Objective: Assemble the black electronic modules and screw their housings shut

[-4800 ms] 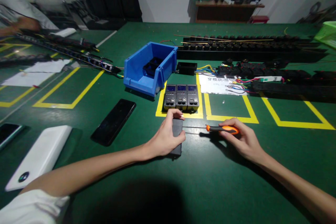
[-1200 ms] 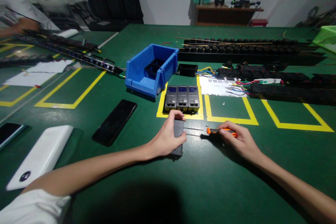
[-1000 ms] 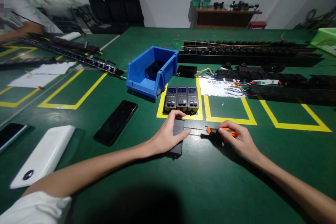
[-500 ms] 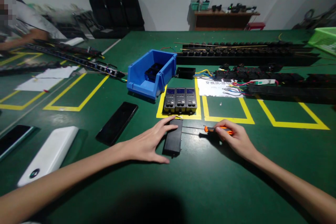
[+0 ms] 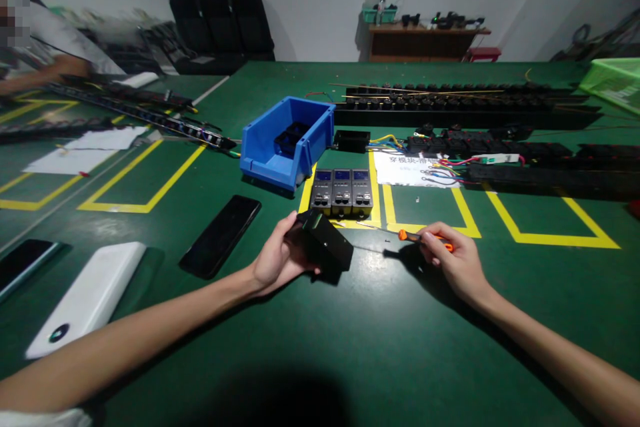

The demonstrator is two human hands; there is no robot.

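My left hand (image 5: pixel 280 257) is closed around a black box-shaped module (image 5: pixel 327 240), tilted up off the green table. In my right hand (image 5: pixel 453 260) is a screwdriver (image 5: pixel 413 236) with an orange and black handle; its thin shaft points left toward the module's side, apart from it. A tiny dark piece, perhaps a screw (image 5: pixel 387 241), lies just below the shaft. Beyond the held module, three grey modules with small blue screens (image 5: pixel 342 192) stand side by side within a yellow taped frame.
A blue bin (image 5: pixel 267 163) holding black parts stands behind. Left of my arm lie a black phone (image 5: pixel 220 235), a white power bank (image 5: pixel 87 297) and another phone (image 5: pixel 27 263). Long black strips with wires (image 5: pixel 490 147) cover the right back. A co-worker's arm (image 5: pixel 50 70) is at far left.
My left hand has gone from pressing the black module on the table to gripping it, lifted and turned. The screwdriver has shifted slightly right and its tip has risen.
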